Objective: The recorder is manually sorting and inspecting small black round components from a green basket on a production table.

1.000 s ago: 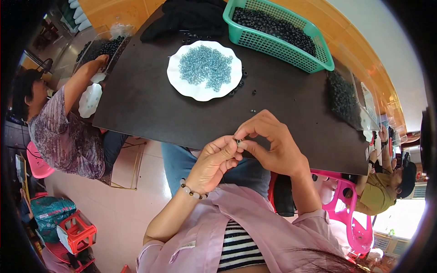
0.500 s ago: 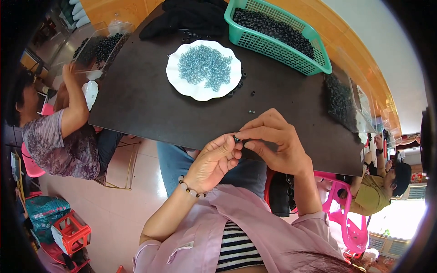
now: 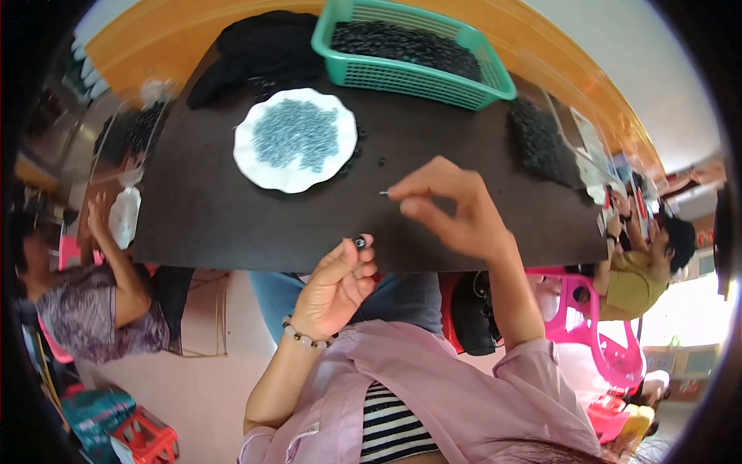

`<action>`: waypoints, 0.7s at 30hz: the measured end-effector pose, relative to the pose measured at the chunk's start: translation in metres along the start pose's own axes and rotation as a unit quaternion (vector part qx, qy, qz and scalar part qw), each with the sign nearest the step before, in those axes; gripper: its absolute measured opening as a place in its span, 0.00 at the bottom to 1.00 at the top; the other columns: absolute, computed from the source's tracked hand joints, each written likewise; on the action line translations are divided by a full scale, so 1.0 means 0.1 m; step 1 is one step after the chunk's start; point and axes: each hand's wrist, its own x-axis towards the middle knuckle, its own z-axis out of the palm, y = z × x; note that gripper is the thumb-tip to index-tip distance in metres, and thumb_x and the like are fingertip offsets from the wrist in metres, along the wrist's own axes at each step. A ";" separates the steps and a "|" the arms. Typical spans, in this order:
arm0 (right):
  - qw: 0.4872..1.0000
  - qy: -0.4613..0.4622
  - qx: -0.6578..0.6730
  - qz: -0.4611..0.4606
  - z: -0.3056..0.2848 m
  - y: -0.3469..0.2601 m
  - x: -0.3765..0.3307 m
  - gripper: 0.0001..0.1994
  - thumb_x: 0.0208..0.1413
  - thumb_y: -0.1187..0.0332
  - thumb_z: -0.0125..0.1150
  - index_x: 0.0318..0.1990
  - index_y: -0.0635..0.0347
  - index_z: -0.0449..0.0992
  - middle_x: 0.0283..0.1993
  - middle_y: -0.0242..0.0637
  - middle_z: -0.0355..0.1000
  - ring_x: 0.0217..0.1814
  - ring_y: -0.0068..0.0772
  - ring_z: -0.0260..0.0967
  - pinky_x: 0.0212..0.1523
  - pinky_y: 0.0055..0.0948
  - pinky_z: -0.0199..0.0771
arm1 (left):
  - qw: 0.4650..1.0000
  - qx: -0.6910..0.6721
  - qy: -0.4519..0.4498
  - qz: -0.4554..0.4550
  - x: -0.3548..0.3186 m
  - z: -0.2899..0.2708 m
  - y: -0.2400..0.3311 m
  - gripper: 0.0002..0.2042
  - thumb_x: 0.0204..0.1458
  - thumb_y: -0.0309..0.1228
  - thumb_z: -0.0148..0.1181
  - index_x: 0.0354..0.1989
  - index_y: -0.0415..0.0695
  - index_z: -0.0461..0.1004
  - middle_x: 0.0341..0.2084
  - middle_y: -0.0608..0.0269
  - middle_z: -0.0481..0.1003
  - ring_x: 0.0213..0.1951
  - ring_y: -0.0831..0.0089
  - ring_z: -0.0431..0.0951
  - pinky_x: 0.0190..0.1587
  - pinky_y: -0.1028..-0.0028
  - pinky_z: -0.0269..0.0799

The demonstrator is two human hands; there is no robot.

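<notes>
My left hand (image 3: 336,282) pinches a small black bead (image 3: 360,243) between thumb and forefinger, just off the table's near edge. Something paler shows in the middle of that bead, too small to make out. Over the table, my right hand (image 3: 452,205) reaches left with thumb and forefinger slightly apart. Its forefinger tip is right beside a tiny pale bead (image 3: 383,192) on the dark table; whether they touch I cannot tell. Farther back, a white scalloped plate (image 3: 246,161) carries a heap of small blue-grey beads (image 3: 297,131).
A green plastic basket (image 3: 410,87) of black beads stands at the back. Loose black beads (image 3: 382,162) lie near the plate. Black cloth (image 3: 255,50) sits at the back left, a clear bin of dark beads (image 3: 541,143) at right. Other people work on both sides.
My right hand has left the bead in my left hand and moved out over the table to the tiny pale bead. The view has shifted, so the table appears farther left.
</notes>
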 end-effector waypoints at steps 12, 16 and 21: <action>0.995 0.017 -0.089 0.052 0.01 0.89 0.31 0.06 0.47 0.73 0.64 0.34 0.61 0.78 0.30 0.40 0.75 0.32 0.34 0.73 0.36 0.29 0.73 | 1.000 -0.023 0.001 -0.020 0.10 0.02 -0.01 0.13 0.60 0.38 0.54 0.47 0.44 0.72 0.33 0.71 0.70 0.34 0.78 0.68 0.35 0.79 0.67; 0.984 -0.020 -0.169 0.051 0.22 0.85 0.39 0.08 0.45 0.65 0.65 0.34 0.50 0.78 0.33 0.33 0.75 0.45 0.40 0.71 0.44 0.38 0.73 | 0.998 -0.058 -0.020 -0.026 0.09 -0.07 -0.01 0.14 0.61 0.39 0.52 0.49 0.45 0.72 0.33 0.71 0.69 0.34 0.77 0.66 0.35 0.77 0.66; 0.979 0.017 -0.201 0.013 0.46 1.13 0.42 0.05 0.41 0.65 0.62 0.29 0.48 0.78 0.31 0.36 0.76 0.42 0.47 0.71 0.38 0.46 0.74 | 0.996 -0.056 -0.043 -0.053 0.16 -0.08 0.02 0.14 0.62 0.38 0.50 0.50 0.45 0.72 0.34 0.69 0.68 0.33 0.76 0.66 0.35 0.77 0.66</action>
